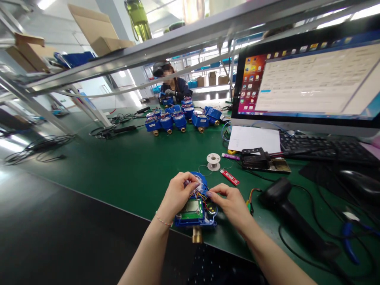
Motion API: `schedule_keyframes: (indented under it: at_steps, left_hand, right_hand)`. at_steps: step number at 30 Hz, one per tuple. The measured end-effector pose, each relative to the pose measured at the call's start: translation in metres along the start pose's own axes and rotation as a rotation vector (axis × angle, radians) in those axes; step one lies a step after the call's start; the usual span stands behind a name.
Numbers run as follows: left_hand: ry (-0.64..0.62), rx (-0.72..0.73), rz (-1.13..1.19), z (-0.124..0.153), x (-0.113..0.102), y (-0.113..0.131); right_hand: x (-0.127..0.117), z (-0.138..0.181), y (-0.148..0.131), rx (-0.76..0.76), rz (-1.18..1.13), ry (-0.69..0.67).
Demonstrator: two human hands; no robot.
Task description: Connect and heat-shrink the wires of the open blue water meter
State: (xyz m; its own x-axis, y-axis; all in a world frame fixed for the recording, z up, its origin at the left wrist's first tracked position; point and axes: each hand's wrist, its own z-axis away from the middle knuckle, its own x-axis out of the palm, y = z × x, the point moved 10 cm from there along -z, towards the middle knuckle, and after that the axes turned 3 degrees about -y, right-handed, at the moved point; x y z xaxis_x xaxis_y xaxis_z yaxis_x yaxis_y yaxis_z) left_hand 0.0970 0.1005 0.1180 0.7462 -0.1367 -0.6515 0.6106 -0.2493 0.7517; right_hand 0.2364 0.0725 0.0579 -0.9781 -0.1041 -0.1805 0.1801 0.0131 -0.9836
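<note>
An open blue water meter (196, 215) with a green circuit board, a small display and coloured wires rests at the near edge of the green table (124, 170). A brass fitting sticks out below it. My left hand (178, 194) grips the meter's left side, fingers curled over its top. My right hand (231, 204) pinches the wires at the meter's upper right corner.
A wire spool (213, 161), a red lighter (229, 177), a black barcode scanner (285, 206), keyboard (323, 148), mouse (360, 184) and monitor (308, 75) lie to the right. Several blue meters (181, 118) stand further back, where another person (172, 85) sits. Cables (115, 128) lie at left.
</note>
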Motion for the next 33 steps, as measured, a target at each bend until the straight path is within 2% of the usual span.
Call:
schedule_keyframes:
  at_steps: [3, 6, 10, 15, 19, 25, 27, 29, 33]
  left_hand:
    - [-0.031, 0.011, 0.014, 0.001, 0.0, 0.005]
    - [-0.079, 0.081, -0.031, 0.001, 0.002, 0.022]
    - [-0.119, 0.131, -0.097, -0.001, 0.005, 0.033]
    - [-0.126, 0.057, 0.005, -0.003, 0.009, 0.017]
    - [-0.129, 0.042, 0.103, -0.004, 0.005, 0.006]
    - [0.087, 0.122, 0.344, -0.006, -0.032, -0.033]
    - [0.064, 0.163, 0.406, -0.005, -0.023, -0.048]
    - [-0.007, 0.198, 0.452, 0.001, -0.006, -0.059]
    - [-0.037, 0.27, 0.495, 0.029, 0.017, -0.065]
  right_hand:
    - [-0.002, -0.001, -0.008, -0.055, 0.039, 0.02]
    - [-0.003, -0.001, -0.017, -0.102, 0.082, 0.037]
    - [-0.006, 0.002, -0.019, -0.112, 0.128, 0.047]
    - [-0.02, 0.01, -0.005, -0.028, 0.137, 0.072]
    - [-0.014, 0.027, 0.004, -0.003, 0.195, 0.042]
    - [0.005, 0.051, 0.012, 0.011, 0.293, 0.063]
    - [0.005, 0.051, 0.009, 0.014, 0.301, 0.058]
    - [0.0, 0.048, 0.005, 0.034, 0.312, 0.024]
    - [-0.022, 0.033, 0.002, 0.029, 0.265, -0.019]
